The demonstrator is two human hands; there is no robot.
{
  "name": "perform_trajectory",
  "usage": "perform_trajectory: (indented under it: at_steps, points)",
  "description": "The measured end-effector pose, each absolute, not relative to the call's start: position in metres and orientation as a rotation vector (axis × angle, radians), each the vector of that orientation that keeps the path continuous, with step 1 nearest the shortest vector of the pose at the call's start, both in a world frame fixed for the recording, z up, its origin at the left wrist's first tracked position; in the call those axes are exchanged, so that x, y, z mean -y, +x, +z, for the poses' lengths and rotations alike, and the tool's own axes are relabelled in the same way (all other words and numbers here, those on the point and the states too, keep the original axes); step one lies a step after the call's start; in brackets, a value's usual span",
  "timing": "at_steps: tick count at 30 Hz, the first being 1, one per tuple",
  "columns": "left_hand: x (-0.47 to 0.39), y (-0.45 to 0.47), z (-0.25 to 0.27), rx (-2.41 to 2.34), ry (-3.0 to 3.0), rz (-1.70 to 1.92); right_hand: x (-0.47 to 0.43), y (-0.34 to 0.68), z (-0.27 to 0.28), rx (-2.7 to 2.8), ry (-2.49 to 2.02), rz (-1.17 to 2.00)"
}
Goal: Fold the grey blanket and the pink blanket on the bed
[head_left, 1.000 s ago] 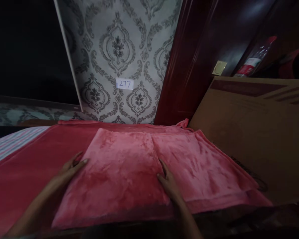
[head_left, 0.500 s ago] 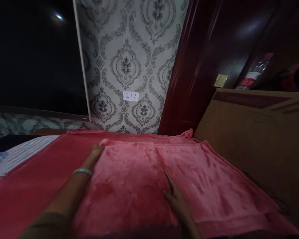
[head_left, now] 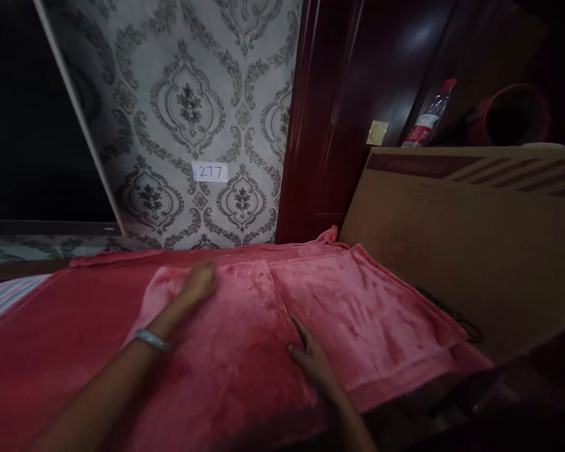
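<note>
A pink plush blanket [head_left: 358, 314] lies folded in layers on a red bed cover [head_left: 51, 339]. My left hand [head_left: 198, 282], blurred by motion, rests on top of the folded layer near its far left corner, with a bracelet on the wrist. Whether its fingers pinch the cloth is unclear. My right hand [head_left: 311, 358] lies flat on the blanket beside the folded layer's right edge, fingers spread and pressing down.
A brown cardboard box [head_left: 475, 238] stands along the right side of the bed. Behind it are a plastic bottle [head_left: 426, 122] and a dark red door [head_left: 358, 113]. Patterned wallpaper carries a label reading 277 [head_left: 210, 172]. A striped sheet [head_left: 4, 295] shows at the left.
My left hand slid from the folded layer's near left edge up to its far corner and then onto the top. The right hand stayed pressed in place. The view shifted.
</note>
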State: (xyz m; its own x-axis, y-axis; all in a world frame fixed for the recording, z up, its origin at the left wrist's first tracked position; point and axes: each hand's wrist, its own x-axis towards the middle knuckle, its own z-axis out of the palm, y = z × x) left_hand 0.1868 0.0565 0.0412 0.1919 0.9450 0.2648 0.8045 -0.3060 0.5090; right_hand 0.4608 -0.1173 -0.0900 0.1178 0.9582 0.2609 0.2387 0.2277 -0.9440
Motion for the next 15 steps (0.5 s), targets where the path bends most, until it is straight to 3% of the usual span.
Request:
perform_trajectory:
  at_steps: [5,9,15]
  points:
    - [-0.055,0.282,0.013,-1.41,2.523,0.495,0.12,0.461,-0.089,1.384,-1.234,0.801]
    - [-0.051,0.306,-0.017,-1.49,2.663,0.291,0.121,0.459,-0.088,1.394,-1.231,0.78]
    - [-0.065,0.303,-0.031,-1.524,2.787,0.368,0.126,0.453,-0.075,1.394,-1.244,0.762]
